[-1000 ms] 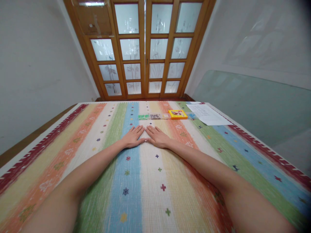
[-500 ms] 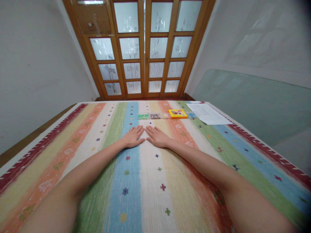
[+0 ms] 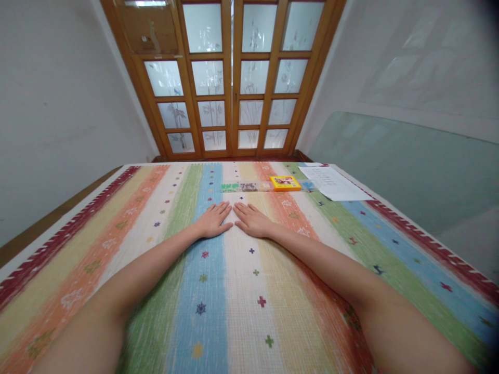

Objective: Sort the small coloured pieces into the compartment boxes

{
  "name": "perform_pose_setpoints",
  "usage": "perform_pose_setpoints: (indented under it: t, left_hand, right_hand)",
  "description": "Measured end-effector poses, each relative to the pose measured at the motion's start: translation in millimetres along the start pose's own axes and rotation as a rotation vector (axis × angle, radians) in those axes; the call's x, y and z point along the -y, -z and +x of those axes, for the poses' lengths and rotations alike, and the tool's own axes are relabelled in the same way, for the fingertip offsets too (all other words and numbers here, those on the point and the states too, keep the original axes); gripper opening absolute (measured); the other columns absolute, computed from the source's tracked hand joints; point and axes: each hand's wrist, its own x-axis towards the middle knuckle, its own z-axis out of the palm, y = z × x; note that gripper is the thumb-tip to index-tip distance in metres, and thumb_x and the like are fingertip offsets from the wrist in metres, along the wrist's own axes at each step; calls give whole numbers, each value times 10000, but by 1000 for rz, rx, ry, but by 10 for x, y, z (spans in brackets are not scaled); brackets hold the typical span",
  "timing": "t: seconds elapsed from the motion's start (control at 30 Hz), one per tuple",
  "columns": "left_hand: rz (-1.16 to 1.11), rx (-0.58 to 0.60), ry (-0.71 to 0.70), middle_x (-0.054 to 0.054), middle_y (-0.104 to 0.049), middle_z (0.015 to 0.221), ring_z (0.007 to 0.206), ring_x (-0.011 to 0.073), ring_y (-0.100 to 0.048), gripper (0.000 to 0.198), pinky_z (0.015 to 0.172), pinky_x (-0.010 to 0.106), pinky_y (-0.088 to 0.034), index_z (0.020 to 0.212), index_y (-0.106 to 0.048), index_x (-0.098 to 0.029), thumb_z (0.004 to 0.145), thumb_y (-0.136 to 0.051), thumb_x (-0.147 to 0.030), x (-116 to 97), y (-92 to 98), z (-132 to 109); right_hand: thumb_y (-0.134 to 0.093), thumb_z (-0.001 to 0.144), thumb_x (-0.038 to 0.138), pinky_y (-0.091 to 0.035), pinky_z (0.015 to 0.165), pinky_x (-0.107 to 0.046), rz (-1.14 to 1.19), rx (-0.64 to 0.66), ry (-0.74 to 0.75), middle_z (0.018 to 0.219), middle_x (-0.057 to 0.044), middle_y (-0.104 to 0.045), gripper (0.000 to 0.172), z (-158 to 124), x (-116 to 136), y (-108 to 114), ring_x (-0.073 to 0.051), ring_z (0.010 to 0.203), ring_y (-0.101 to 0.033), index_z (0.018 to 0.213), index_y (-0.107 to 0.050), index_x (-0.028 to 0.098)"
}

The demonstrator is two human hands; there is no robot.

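My left hand [image 3: 212, 220] lies flat, palm down, on the striped tablecloth [image 3: 245, 311], its fingers stretched out and holding nothing. Close beside it, my right hand [image 3: 252, 219] rests the same way, with the fingertips of both hands nearly meeting. Just beyond them is a row of small clear packets: one with green pieces [image 3: 230, 187], one with dark brown pieces [image 3: 248, 186], a pale one [image 3: 266, 185] and one with blue contents [image 3: 307, 185]. Among these sits a flat yellow box [image 3: 285, 183] with a dark picture on it. Neither hand touches the row.
White printed sheets of paper [image 3: 331, 183] lie at the table's far right. Beyond the far edge stand wooden doors [image 3: 236, 98] with glass panes. A pale green panel [image 3: 390, 161] is on the right wall, and a white wall [image 3: 58, 104] rises at the left.
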Motion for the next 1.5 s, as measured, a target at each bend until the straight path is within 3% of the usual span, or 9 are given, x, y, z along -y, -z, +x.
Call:
perform_pose_setpoints:
  t: [1.5]
  left_hand:
    - [-1, -18, 1, 115, -170, 1761, 1639, 295, -158, 825, 1315, 478, -117, 1689, -238, -189, 1037, -283, -692, 17, -18, -1]
  right_hand:
    - [-275, 1079, 591, -172, 1316, -545, 9, 0, -6, 1728, -161, -235, 754, 2, 18, 21, -301, 1618, -208, 1682, -276, 139]
